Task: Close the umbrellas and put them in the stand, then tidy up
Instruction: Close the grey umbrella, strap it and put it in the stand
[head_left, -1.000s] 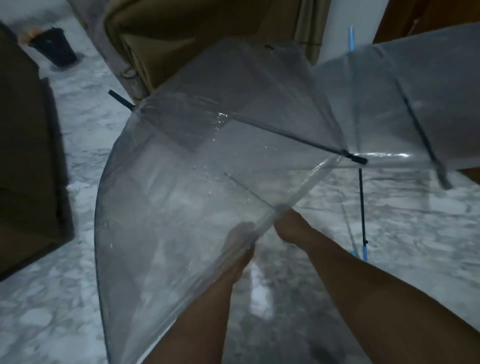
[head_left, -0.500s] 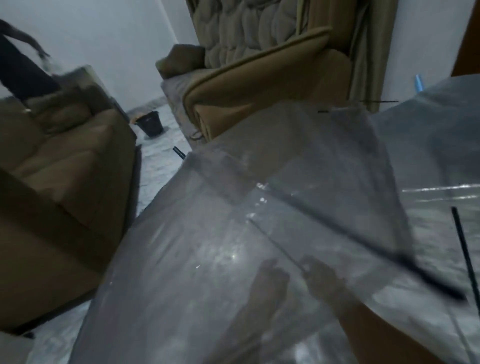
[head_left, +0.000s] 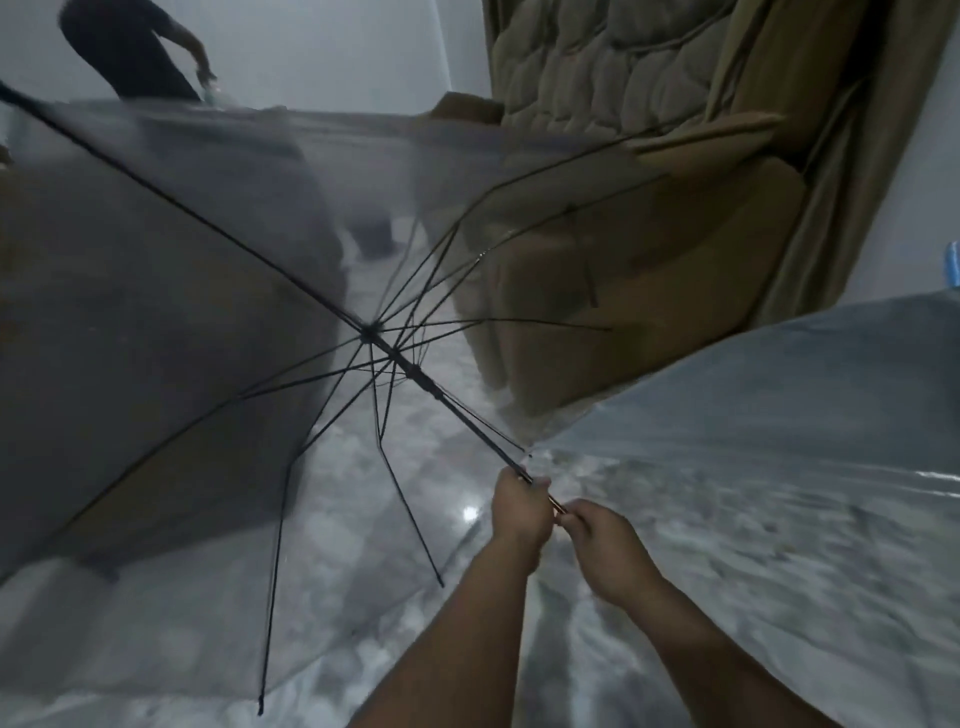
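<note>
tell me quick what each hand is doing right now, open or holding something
Left hand: gripping the thin dark shaft of the open clear plastic umbrella.
Right hand: closed around the same shaft, lower down.

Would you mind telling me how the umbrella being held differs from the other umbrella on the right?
The held umbrella shows its underside, with black ribs and shaft in view; the other umbrella shows only its canopy. The left hand and right hand grip the held umbrella's shaft; no hand touches the other umbrella. Both are open, with clear canopies.
</note>
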